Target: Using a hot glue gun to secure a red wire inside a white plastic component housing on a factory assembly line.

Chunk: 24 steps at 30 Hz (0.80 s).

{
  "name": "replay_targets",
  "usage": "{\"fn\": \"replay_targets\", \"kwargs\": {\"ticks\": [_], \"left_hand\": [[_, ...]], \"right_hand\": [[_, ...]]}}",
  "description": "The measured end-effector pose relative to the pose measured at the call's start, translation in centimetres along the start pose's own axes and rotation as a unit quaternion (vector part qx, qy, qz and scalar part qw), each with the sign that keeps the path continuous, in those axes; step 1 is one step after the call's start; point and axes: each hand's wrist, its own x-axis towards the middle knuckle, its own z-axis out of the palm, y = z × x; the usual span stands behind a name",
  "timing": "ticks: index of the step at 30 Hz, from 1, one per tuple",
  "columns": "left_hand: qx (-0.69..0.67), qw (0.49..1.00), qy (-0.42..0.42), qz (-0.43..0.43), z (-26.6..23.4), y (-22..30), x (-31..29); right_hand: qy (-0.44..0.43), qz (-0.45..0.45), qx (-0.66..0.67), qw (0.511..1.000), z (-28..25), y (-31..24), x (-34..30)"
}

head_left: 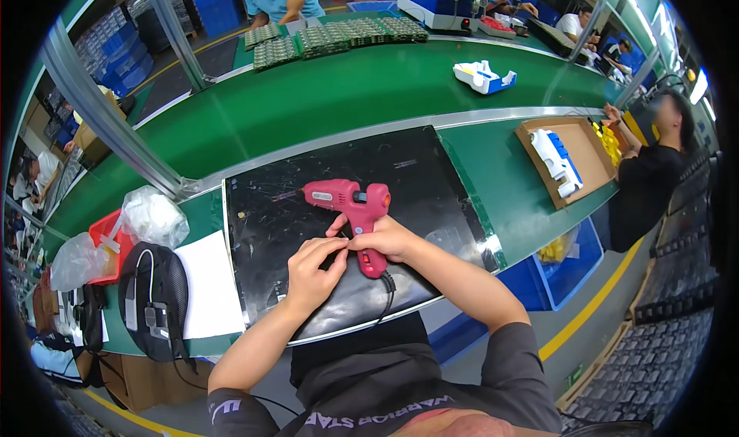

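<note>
A red-pink hot glue gun (373, 201) is held over the black work mat (416, 160), its nozzle toward the left. My right hand (395, 239) wraps round its handle, with the handle's foot and black cord showing below the fingers. Beside the handle is my left hand (314, 269), fingers drawn together in a pinch. Its fingertips meet my right thumb in front of the grip. Whatever may lie between them is too small to make out.
On the right, a cardboard tray (570, 160) holds a white-and-blue plastic part (557, 162). A similar part (483, 77) lies on the green conveyor (362, 83), with circuit boards (339, 38) beyond. At left are white paper (208, 287), a black mesh bag (152, 298) and a red bin (110, 241).
</note>
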Motion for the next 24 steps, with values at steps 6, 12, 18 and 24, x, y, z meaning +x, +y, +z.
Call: {"fn": "replay_targets", "kwargs": {"ticks": [6,12,18,24], "left_hand": [[0.003,1.000,-0.008,0.010,-0.17,0.02,0.14],[0.001,1.000,-0.002,0.017,-0.28,0.18,0.19],[0.009,1.000,-0.002,0.019,-0.10,-0.26,0.18],[0.012,1.000,0.010,-0.002,-0.45,0.23,0.08]], "right_hand": [[-0.003,-0.004,0.006,1.000,0.03,0.03,0.01],[-0.008,-0.008,0.001,1.000,0.13,0.03,-0.03],[-0.006,-0.010,-0.029,1.000,-0.03,0.09,-0.20],[-0.011,-0.001,-0.018,1.000,0.21,0.19,0.36]]}}
